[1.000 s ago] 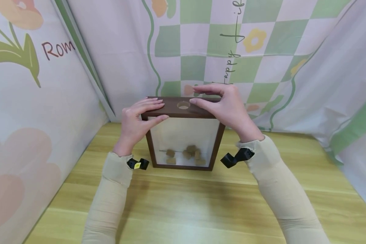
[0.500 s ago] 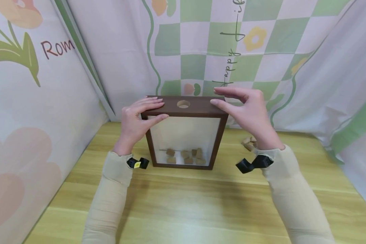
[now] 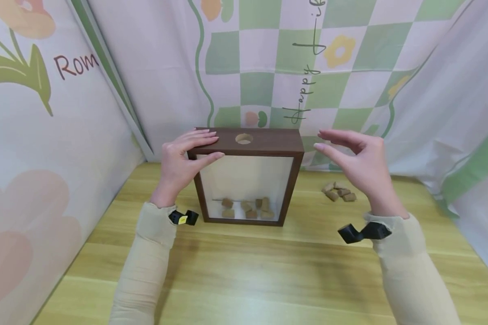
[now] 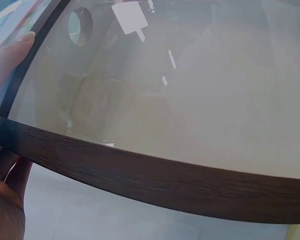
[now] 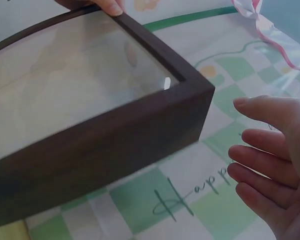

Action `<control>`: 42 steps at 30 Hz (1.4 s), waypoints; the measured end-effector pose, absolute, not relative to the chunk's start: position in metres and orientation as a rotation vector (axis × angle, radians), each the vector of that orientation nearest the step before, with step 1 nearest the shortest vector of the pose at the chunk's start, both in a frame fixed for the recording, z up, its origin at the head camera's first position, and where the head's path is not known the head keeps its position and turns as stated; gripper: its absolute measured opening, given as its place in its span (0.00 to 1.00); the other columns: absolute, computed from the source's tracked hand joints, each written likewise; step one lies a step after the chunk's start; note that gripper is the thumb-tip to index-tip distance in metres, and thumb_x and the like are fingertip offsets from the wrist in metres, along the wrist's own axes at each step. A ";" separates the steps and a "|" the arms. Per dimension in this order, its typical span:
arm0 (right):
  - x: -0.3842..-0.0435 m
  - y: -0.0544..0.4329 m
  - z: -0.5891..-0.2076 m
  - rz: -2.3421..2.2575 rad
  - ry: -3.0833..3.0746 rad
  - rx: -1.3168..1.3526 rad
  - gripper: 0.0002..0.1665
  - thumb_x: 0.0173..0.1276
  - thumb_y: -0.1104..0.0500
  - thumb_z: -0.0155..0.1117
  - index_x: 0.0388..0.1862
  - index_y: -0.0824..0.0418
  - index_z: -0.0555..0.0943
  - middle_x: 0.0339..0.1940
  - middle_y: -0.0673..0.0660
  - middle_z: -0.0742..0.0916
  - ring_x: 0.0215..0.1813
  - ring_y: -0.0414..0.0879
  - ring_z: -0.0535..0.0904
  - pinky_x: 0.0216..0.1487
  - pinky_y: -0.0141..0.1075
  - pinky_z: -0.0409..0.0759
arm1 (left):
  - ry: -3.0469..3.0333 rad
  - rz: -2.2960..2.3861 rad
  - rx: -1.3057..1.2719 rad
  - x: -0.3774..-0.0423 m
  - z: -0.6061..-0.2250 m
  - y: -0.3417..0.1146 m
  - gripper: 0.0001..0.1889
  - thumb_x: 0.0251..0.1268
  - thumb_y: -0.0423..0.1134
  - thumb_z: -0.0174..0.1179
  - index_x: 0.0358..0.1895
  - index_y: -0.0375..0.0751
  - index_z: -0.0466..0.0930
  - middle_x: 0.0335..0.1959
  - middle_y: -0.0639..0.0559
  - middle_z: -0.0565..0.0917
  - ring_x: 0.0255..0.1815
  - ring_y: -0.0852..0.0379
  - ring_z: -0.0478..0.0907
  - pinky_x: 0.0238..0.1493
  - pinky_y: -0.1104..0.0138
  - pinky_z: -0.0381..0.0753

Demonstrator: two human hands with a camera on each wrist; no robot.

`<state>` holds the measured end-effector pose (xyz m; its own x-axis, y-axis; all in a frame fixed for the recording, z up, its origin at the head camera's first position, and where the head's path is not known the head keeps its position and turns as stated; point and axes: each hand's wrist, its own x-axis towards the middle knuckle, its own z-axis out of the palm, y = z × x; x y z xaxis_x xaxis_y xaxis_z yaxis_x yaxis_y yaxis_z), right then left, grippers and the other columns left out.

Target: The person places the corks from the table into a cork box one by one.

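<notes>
A dark brown wooden shadow box [image 3: 260,143] with a clear front and a round hole [image 3: 244,139] in its top stands upright on the table. Several corks [image 3: 251,214] lie at the bottom inside it. My left hand [image 3: 183,158] holds the box's top left corner, fingers over the top and thumb against the front. In the left wrist view its thumb [image 4: 12,55] lies along the frame's edge. My right hand [image 3: 362,167] is off the box's right side, fingers apart from the thumb and nothing between them; the right wrist view shows the bare palm [image 5: 285,165].
A small pile of corks [image 3: 339,192] lies on the wooden table [image 3: 248,275] to the right of the box, below my right hand. Behind the box hangs a green and white checked cloth [image 3: 258,90]. A printed cloth wall [image 3: 65,135] borders the table's left side.
My right hand has moved right, from beside the hole to past the box, uncovering the cork pile. Corks inside the box have dropped and settled. The left hand stays put.
</notes>
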<state>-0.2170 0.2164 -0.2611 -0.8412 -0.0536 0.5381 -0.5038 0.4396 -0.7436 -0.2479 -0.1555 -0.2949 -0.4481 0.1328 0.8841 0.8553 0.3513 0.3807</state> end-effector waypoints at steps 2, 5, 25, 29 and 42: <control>-0.216 0.223 -0.266 1.362 -2.280 0.437 0.21 0.66 0.53 0.76 0.56 0.58 0.88 0.52 0.52 0.90 0.56 0.40 0.83 0.60 0.28 0.77 | -1.822 -1.149 -0.869 -0.247 -0.295 -0.155 0.20 0.43 0.31 0.83 0.44 0.39 0.92 0.46 0.51 0.89 0.55 0.50 0.84 0.68 0.58 0.74; -0.216 0.233 -0.273 1.350 -2.302 0.405 0.22 0.66 0.53 0.76 0.57 0.59 0.87 0.52 0.51 0.89 0.56 0.40 0.82 0.60 0.27 0.76 | -1.824 -1.151 -0.864 -0.247 -0.294 -0.155 0.20 0.43 0.31 0.83 0.44 0.38 0.92 0.46 0.50 0.89 0.55 0.50 0.84 0.67 0.58 0.74; -0.233 0.287 -0.343 1.286 -2.532 0.136 0.31 0.66 0.39 0.72 0.61 0.56 0.85 0.57 0.57 0.87 0.46 0.27 0.82 0.45 0.18 0.79 | -1.808 -1.141 -0.874 -0.248 -0.295 -0.155 0.20 0.43 0.31 0.83 0.44 0.39 0.92 0.47 0.51 0.89 0.55 0.50 0.84 0.67 0.58 0.75; -0.239 0.297 -0.363 1.244 -2.575 0.109 0.32 0.67 0.38 0.70 0.61 0.57 0.85 0.57 0.60 0.87 0.44 0.27 0.81 0.42 0.18 0.79 | -1.811 -1.134 -0.873 -0.248 -0.295 -0.155 0.19 0.44 0.32 0.83 0.44 0.39 0.92 0.47 0.51 0.89 0.55 0.50 0.84 0.67 0.58 0.75; -0.251 0.314 -0.406 1.295 -2.600 0.119 0.30 0.69 0.47 0.73 0.61 0.66 0.83 0.55 0.65 0.87 0.40 0.25 0.81 0.39 0.20 0.81 | -1.813 -1.143 -0.873 -0.247 -0.294 -0.155 0.20 0.43 0.33 0.84 0.44 0.39 0.92 0.47 0.51 0.89 0.56 0.50 0.84 0.66 0.59 0.76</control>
<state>-0.2514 0.3141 -0.4064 -0.9694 0.0312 0.2434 -0.1755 0.6052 -0.7765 -0.2468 -0.1548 -0.2937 -0.4383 0.1320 0.8891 0.8590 0.3528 0.3711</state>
